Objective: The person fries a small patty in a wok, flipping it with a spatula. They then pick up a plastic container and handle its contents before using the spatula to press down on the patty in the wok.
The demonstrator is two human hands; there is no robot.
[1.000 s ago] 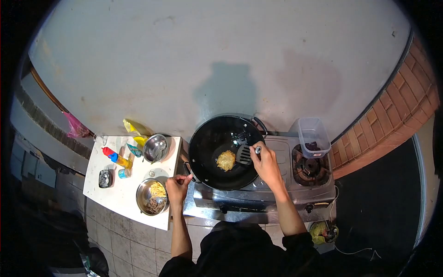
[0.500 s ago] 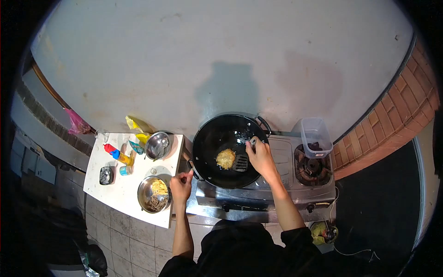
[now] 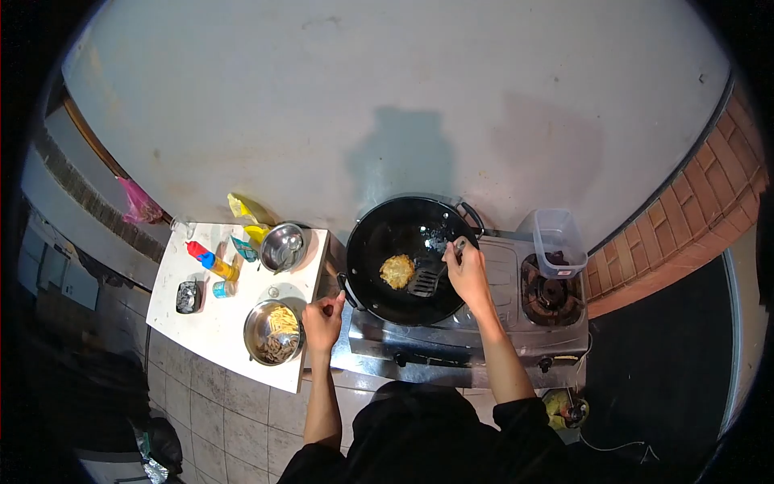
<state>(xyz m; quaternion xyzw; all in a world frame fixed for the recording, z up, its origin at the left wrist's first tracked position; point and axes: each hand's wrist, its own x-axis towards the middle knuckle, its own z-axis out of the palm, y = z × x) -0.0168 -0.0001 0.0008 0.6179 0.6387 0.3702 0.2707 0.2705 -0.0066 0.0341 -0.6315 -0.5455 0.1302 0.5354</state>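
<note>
A round, browned egg-like patty (image 3: 397,272) lies in the black wok (image 3: 403,228), on the left part of its base. My right hand (image 3: 468,278) is closed around the handle of a black slotted spatula (image 3: 425,282). The spatula's blade rests in the wok at the patty's right edge. My left hand (image 3: 324,320) is at the wok's left side, its thumb and fingers pinched at the wok's left loop handle (image 3: 350,295). Just left of that hand, a steel bowl (image 3: 251,332) holds pale yellow strips and greyish-brown pieces.
The wok sits on a steel gas stove (image 3: 500,355). At right, a clear plastic tub (image 3: 556,234) stands behind a bare burner (image 3: 552,294). The white table (image 3: 205,343) carries another steel bowl (image 3: 282,248), a red-blue-yellow bottle (image 3: 214,260), a small jar (image 3: 224,289) and a black container (image 3: 189,297).
The spatula blade has turned slightly and sits beside the patty with a little more of its slots showing. My left hand stays at the wok handle. The whole view has shifted slightly.
</note>
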